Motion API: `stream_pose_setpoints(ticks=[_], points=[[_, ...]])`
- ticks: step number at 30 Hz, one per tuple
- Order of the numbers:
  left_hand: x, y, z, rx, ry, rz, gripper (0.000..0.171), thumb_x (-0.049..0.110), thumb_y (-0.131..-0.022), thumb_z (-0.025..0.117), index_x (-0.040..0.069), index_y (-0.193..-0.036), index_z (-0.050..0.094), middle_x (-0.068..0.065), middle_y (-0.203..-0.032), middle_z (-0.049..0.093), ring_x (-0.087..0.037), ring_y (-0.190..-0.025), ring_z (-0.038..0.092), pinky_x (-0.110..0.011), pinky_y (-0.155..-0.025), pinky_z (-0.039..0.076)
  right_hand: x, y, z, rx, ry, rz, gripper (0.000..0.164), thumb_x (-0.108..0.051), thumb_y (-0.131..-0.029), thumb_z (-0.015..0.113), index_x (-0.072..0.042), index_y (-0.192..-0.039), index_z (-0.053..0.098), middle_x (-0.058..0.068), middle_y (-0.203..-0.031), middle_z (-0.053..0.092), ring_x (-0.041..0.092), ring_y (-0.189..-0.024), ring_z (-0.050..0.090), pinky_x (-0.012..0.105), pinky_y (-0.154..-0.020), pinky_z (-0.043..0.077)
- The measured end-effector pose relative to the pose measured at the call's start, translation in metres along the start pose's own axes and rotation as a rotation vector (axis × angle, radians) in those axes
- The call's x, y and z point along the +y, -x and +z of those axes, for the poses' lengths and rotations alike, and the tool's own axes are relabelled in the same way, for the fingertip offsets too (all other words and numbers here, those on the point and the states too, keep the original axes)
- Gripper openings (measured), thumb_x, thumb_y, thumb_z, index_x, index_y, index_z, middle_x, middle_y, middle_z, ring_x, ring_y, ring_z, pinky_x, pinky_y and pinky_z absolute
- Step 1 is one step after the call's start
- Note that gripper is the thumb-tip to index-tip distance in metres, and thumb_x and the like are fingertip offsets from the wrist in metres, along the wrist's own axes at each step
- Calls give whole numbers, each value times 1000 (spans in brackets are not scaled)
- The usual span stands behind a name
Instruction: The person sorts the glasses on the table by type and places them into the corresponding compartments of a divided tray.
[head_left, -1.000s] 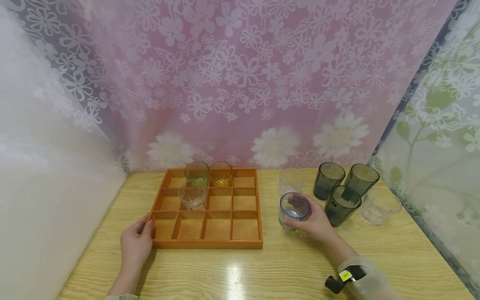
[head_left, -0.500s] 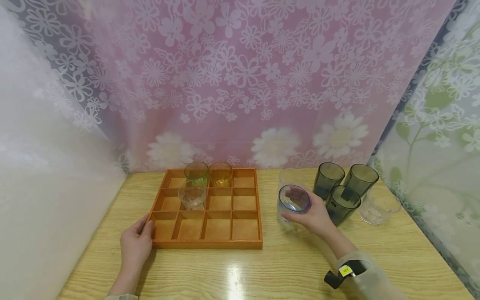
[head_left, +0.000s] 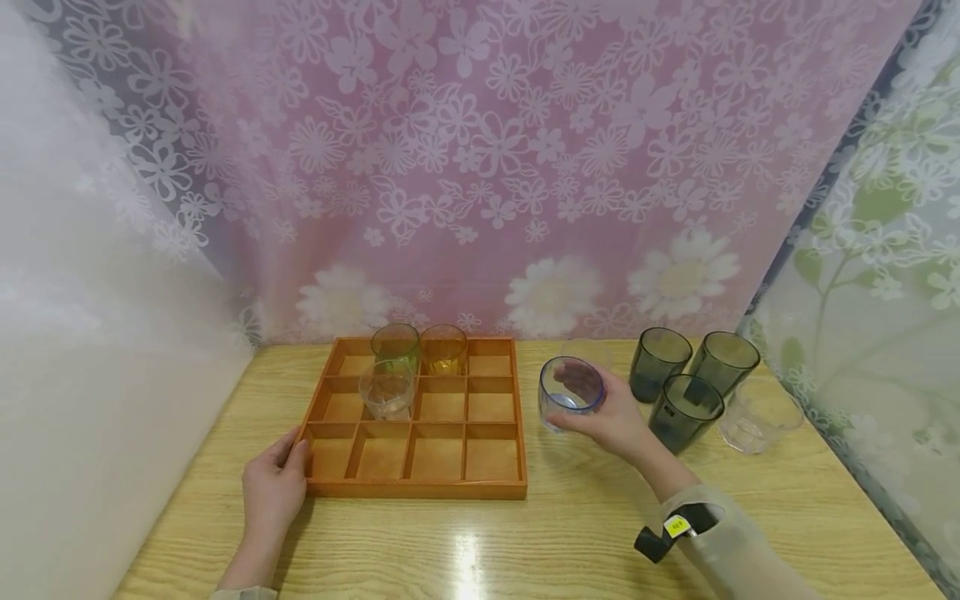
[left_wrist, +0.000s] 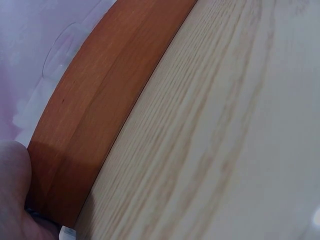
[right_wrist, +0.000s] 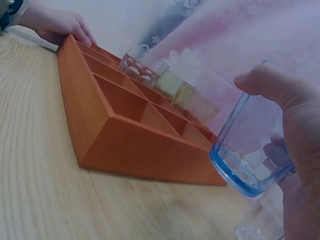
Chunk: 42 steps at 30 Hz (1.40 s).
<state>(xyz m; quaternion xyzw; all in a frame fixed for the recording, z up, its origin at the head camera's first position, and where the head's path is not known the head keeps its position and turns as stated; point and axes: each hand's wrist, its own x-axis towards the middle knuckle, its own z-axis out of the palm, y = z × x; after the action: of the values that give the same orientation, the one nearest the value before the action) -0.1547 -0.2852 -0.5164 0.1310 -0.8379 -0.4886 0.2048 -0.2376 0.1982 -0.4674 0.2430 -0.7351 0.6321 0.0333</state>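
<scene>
My right hand [head_left: 613, 417] grips a clear glass with a blue rim and bluish base [head_left: 558, 410], just right of the tray. In the right wrist view, the glass [right_wrist: 242, 167] hangs over the table, thumb on one side and fingers behind. My left hand [head_left: 273, 487] pinches the front left corner of the orange-brown wooden compartment tray [head_left: 416, 490], its thumb at the rim. In the back row of the tray stand a green glass [head_left: 395, 350] and an amber glass [head_left: 444, 357]. A clear glass [head_left: 386, 396] sits in the middle row, second compartment from the left.
Right of my right hand stand three smoky grey glasses [head_left: 658, 371], with a clear handled-looking glass [head_left: 753, 421] beside them. Another clear glass [right_wrist: 257, 222] is partly hidden behind my right hand. A pink floral curtain [head_left: 487, 167] hangs at the table's back edge.
My right hand has raised the blue-rimmed glass and moved it left, towards the tray. My left hand has stayed on the tray corner.
</scene>
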Motion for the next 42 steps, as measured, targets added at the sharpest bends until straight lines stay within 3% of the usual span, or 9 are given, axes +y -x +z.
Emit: stream_pose_setpoints(ticks=[4,10,17,24,34,38,42], points=[[0,-1,0,4,0,0,35,6,-107,61,-9,-138,65,-29,-128,68,-39,-120,64,0,-77,41,-3,-10,6,-5,-7,11,77,5,-80,91,5,-147,52,29,-140,59,43,-133,56,35,-112,45],[0,-2,0,19,-12,6,33,5,-106,63,-8,-136,67,-28,-127,69,-37,-119,65,0,-78,41,-8,-30,18,-26,-36,10,77,6,-80,90,9,-146,50,34,-139,57,47,-133,54,42,-114,43],[-1,-4,1,14,15,2,33,5,-106,62,-8,-136,67,-27,-127,69,-35,-119,65,-1,-79,43,-8,-51,30,-31,-39,25,77,1,-80,92,5,-146,53,26,-140,60,41,-133,55,40,-114,44],[0,-4,1,23,7,11,33,4,-106,62,-9,-135,67,-27,-126,70,-35,-119,65,-1,-79,43,-2,-71,39,-33,-35,40,76,-3,-81,93,0,-147,54,21,-138,61,40,-134,56,51,-116,42],[-3,-4,1,32,8,5,32,5,-106,63,-8,-135,68,-26,-125,70,-34,-118,66,-2,-78,44,13,-102,52,4,1,93,81,-13,-85,92,-7,-153,49,11,-145,60,27,-136,55,44,-116,43],[-3,-5,2,26,25,1,32,5,-106,63,-8,-135,68,-26,-126,70,-34,-118,65,-2,-79,44,20,-112,56,15,19,89,82,-12,-84,92,-5,-153,49,13,-144,60,29,-134,57,44,-113,46],[-3,-6,2,19,30,-10,33,5,-106,63,-7,-135,68,-26,-127,70,-34,-120,65,-2,-79,44,30,-122,61,10,3,57,81,-7,-83,92,1,-151,49,24,-144,58,40,-132,56,50,-108,49]])
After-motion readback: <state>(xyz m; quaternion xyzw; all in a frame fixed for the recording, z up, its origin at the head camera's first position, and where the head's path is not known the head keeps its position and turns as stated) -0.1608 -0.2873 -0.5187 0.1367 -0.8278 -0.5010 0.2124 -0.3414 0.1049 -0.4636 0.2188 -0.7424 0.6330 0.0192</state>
